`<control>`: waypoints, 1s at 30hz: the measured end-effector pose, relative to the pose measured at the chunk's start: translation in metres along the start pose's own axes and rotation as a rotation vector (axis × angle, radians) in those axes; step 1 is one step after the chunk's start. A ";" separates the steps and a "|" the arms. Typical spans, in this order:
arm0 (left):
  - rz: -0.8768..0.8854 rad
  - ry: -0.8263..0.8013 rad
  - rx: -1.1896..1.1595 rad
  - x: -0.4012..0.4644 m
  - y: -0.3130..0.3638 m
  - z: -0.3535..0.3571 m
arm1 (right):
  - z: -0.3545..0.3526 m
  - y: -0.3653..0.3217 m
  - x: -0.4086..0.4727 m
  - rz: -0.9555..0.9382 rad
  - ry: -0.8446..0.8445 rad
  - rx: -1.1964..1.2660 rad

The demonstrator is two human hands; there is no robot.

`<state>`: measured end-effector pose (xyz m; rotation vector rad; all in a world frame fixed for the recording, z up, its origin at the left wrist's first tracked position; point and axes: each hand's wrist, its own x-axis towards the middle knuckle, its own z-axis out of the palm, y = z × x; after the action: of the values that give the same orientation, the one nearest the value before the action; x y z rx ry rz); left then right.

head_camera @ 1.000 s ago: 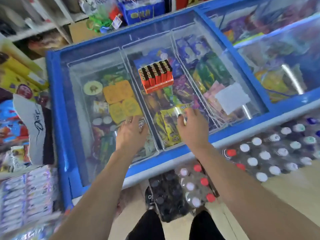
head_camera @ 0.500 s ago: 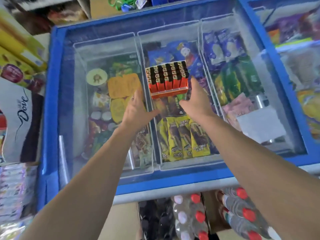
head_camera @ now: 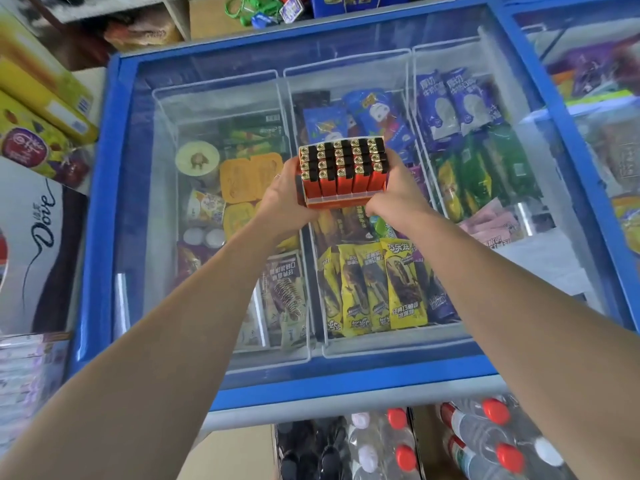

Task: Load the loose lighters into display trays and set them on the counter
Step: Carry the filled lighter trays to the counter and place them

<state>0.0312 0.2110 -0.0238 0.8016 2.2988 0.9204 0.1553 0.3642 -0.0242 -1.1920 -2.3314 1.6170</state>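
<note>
Both hands clamp one display tray (head_camera: 341,199) of orange lighters (head_camera: 343,168) between them: the left hand (head_camera: 282,199) grips its nine o'clock side, fingers curled round the wall, and the right hand (head_camera: 394,195) grips its three o'clock side the same way. Upright lighters fill the tray in rows, black caps up. It sits over the middle glass lid of the blue freezer (head_camera: 100,202), at twelve o'clock from the wrists; whether it touches the glass is unclear.
</note>
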 end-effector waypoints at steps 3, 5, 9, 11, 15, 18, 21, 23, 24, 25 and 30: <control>0.013 -0.022 0.059 -0.007 -0.002 -0.003 | 0.003 0.006 -0.007 -0.042 -0.001 -0.021; 0.016 -0.043 0.084 -0.014 -0.007 -0.003 | 0.006 0.006 -0.014 -0.039 -0.017 -0.052; -0.021 -0.064 0.046 -0.028 -0.021 -0.002 | 0.012 0.009 -0.023 -0.015 -0.068 -0.116; -0.008 -0.062 0.045 -0.035 -0.029 -0.005 | 0.015 0.007 -0.028 -0.010 -0.065 -0.154; 0.002 -0.071 0.072 -0.053 -0.044 -0.018 | 0.028 0.004 -0.042 -0.002 -0.094 -0.183; 0.007 -0.066 0.081 -0.069 -0.056 -0.034 | 0.043 -0.004 -0.053 -0.008 -0.087 -0.202; -0.003 -0.044 0.080 -0.084 -0.064 -0.055 | 0.059 -0.018 -0.063 -0.021 -0.105 -0.171; 0.002 -0.027 0.071 -0.094 -0.068 -0.072 | 0.070 -0.030 -0.069 -0.029 -0.115 -0.168; 0.010 -0.017 0.067 -0.100 -0.069 -0.081 | 0.076 -0.037 -0.074 -0.032 -0.112 -0.182; 0.018 -0.010 0.059 -0.105 -0.071 -0.090 | 0.081 -0.045 -0.078 -0.036 -0.107 -0.197; 0.036 -0.011 0.015 -0.130 -0.083 -0.139 | 0.111 -0.084 -0.099 -0.077 -0.092 -0.160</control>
<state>0.0018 0.0146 0.0347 0.8548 2.2911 0.9130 0.1272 0.2051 0.0311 -1.0596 -2.5725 1.5173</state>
